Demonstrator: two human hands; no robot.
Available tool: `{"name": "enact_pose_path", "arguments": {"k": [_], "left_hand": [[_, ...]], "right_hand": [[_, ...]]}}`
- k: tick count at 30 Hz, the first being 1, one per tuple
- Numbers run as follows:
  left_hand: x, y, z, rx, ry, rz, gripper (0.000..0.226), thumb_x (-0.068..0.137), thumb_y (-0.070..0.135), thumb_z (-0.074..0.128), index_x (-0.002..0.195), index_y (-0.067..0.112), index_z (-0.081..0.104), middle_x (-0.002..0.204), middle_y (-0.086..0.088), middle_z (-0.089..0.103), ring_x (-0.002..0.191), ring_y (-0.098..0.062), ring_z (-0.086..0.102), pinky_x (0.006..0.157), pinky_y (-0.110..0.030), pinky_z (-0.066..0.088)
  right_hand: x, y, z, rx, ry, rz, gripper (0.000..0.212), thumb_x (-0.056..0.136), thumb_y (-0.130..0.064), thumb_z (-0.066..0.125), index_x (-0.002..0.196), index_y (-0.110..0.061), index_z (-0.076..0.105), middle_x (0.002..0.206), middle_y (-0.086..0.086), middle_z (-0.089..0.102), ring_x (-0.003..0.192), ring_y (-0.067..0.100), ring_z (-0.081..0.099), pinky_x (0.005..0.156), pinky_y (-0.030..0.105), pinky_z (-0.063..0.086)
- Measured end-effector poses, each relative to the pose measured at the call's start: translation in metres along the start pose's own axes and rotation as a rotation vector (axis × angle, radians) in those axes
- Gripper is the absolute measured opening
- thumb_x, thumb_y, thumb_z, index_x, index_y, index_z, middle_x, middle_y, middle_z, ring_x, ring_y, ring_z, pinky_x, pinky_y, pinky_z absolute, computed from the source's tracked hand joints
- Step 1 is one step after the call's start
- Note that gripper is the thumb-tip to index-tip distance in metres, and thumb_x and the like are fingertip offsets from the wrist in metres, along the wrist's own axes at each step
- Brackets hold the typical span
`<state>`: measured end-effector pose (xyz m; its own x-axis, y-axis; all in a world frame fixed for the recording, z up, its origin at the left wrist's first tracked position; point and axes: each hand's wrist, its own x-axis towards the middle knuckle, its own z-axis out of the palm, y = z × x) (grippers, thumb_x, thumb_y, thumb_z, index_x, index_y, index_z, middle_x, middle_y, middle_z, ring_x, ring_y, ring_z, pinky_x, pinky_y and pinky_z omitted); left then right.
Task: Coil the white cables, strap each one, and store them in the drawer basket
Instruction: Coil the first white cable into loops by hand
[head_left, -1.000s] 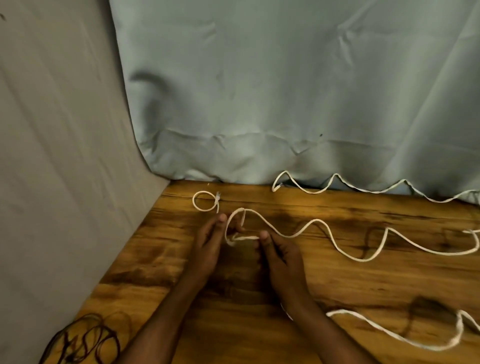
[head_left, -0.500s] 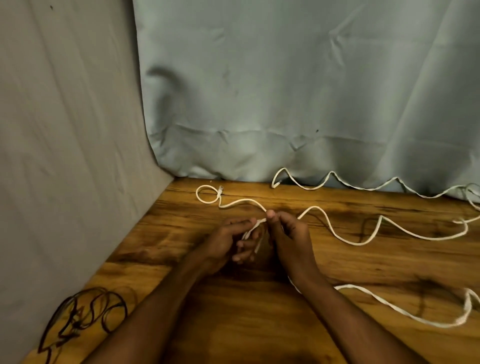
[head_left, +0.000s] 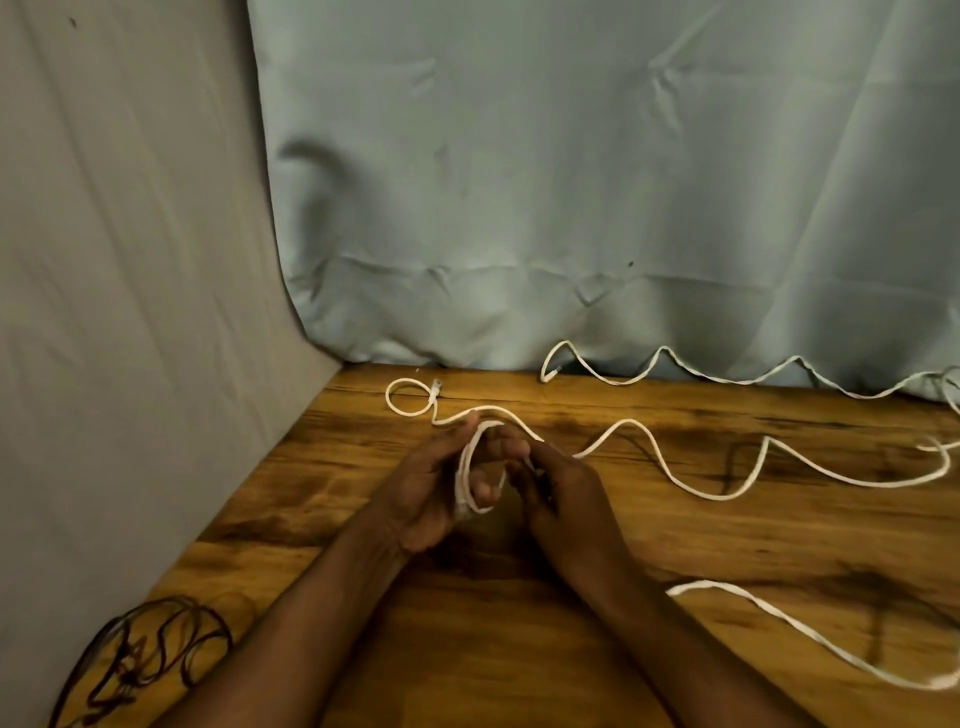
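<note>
A long white cable (head_left: 727, 493) snakes across the wooden table (head_left: 519, 649) from the right edge to my hands. My left hand (head_left: 431, 493) holds a small loop of this cable (head_left: 467, 467) wound over its fingers, palm turned inward. My right hand (head_left: 561, 493) pinches the cable just beside the loop, fingers curled round it. The cable's far end forms a small ring with a connector (head_left: 435, 387) near the table's back left. A second white cable (head_left: 660, 358) lies wavy along the foot of the curtain. No strap or drawer basket is in view.
A grey-blue curtain (head_left: 571, 182) hangs behind the table and a beige cloth wall (head_left: 130, 312) closes the left side. A tangle of dark thin wire (head_left: 150, 654) lies at the front left corner. Another white cable stretch (head_left: 810, 634) runs along the front right.
My hands have drawn a little closer to me. The left hand has turned its palm inward and now carries a loop of cable round its fingers, where before both hands pinched it.
</note>
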<state>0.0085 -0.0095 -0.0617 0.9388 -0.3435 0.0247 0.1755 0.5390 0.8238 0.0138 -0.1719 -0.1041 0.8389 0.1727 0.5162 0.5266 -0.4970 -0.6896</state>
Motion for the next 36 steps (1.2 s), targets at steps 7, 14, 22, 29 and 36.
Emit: {"name": "enact_pose_path", "arguments": {"k": [7,14,22,29,36], "left_hand": [[0.006,0.008,-0.006,0.002,0.092,0.148,0.04,0.091,0.031,0.049,0.108,0.003,0.072,0.108,-0.009,0.077,0.093,-0.016,0.075,0.063,-0.023,0.061],[0.012,0.008,-0.017,0.208,0.267,0.214,0.028,0.103,0.02,0.046,0.105,-0.001,0.065,0.092,-0.016,0.077,0.075,-0.023,0.076,0.065,-0.03,0.062],[-0.002,-0.002,0.002,0.475,0.077,0.094,0.031,0.103,0.02,0.048,0.093,0.005,0.073,0.07,-0.008,0.07,0.057,-0.014,0.066,0.052,-0.022,0.053],[-0.004,-0.008,0.005,0.489,-0.036,-0.045,0.03,0.098,0.024,0.049,0.091,-0.001,0.064,0.067,-0.015,0.07,0.054,-0.021,0.068,0.055,-0.028,0.056],[-0.003,-0.008,-0.007,0.229,-0.067,-0.105,0.03,0.095,0.029,0.05,0.069,0.018,0.061,0.044,0.008,0.032,0.03,-0.005,0.029,0.041,-0.021,0.034]], "right_hand": [[-0.008,-0.025,-0.008,-0.409,-0.329,-0.007,0.064,0.101,-0.027,0.059,0.157,-0.038,0.031,0.146,-0.003,0.058,0.124,0.021,0.06,0.102,0.036,0.049],[-0.016,-0.054,-0.015,-0.582,-0.492,-0.228,0.05,0.102,-0.023,0.056,0.15,-0.033,0.048,0.155,-0.004,0.049,0.138,0.022,0.05,0.113,0.036,0.037],[-0.008,-0.028,-0.03,-0.118,-0.023,-0.276,0.03,0.095,-0.038,0.056,0.116,-0.031,0.077,0.107,-0.009,0.07,0.094,0.005,0.062,0.08,0.022,0.051],[0.006,-0.001,-0.032,0.023,0.133,-0.21,0.01,0.088,-0.019,0.081,0.096,-0.024,0.077,0.091,-0.014,0.068,0.082,0.006,0.065,0.069,0.032,0.055],[0.012,0.006,-0.019,0.163,-0.013,-0.074,0.013,0.098,-0.028,0.069,0.108,-0.028,0.076,0.107,-0.014,0.07,0.101,0.003,0.065,0.083,0.023,0.052]]}}
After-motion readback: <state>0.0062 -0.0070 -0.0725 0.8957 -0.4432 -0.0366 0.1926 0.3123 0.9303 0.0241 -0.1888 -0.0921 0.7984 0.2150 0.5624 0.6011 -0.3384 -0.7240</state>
